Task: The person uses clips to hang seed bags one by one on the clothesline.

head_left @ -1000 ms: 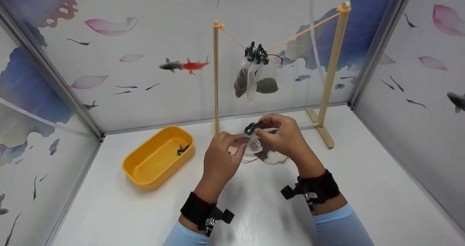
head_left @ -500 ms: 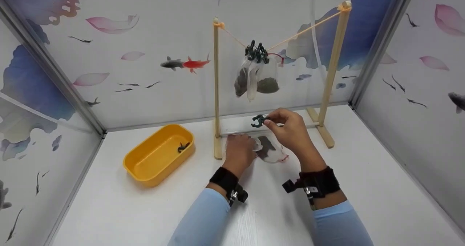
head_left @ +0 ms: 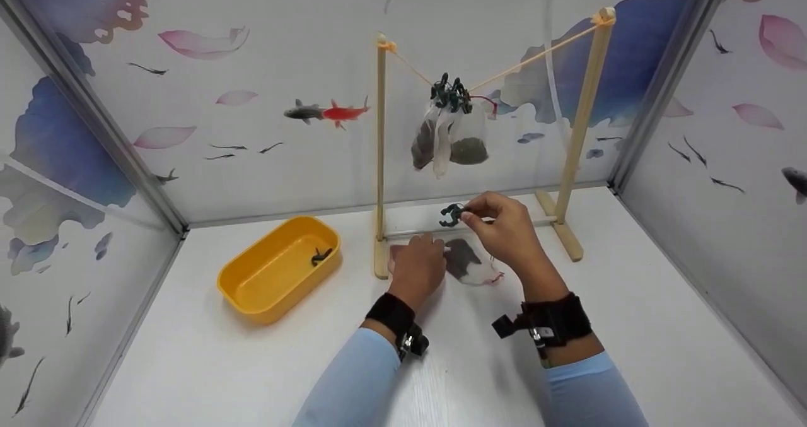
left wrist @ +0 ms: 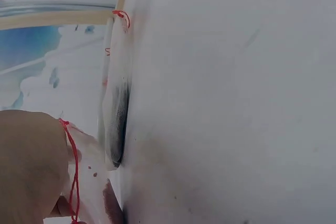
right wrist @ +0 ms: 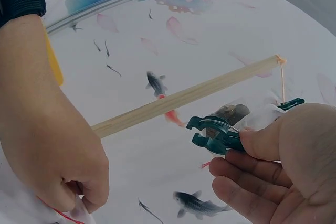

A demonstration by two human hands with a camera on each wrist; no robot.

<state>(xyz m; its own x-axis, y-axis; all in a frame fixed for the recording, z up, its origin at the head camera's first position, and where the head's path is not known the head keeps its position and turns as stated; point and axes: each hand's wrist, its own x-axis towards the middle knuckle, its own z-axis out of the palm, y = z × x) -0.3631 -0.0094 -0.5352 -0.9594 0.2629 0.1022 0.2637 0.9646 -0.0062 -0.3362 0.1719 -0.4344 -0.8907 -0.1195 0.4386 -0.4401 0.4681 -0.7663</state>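
In the head view my right hand (head_left: 504,228) pinches a dark green plastic clip (head_left: 451,215) between thumb and fingers, in front of the stand's lower rod. The right wrist view shows the clip's forked jaws apart. Low at the table, my left hand (head_left: 418,268) pinches a sheer white drawstring bag (left wrist: 90,169) whose red cord (left wrist: 76,179) runs beside the fingers; the hand covers most of it in the head view. Right of that hand lies another sheer bag (head_left: 465,260) with dark contents. Similar filled bags (head_left: 470,146) hang from several dark clips (head_left: 451,94) on an orange cord (head_left: 536,58).
The cord sags between two wooden posts (head_left: 381,149), joined low down by a rod (head_left: 403,233). On the left stands a yellow tub (head_left: 268,282) with a dark clip (head_left: 320,257) inside. Printed walls enclose the white table (head_left: 189,351).
My left hand has gone from beside the clip down to the bag at the table. The right hand has shifted slightly right, still holding the clip, which has turned.
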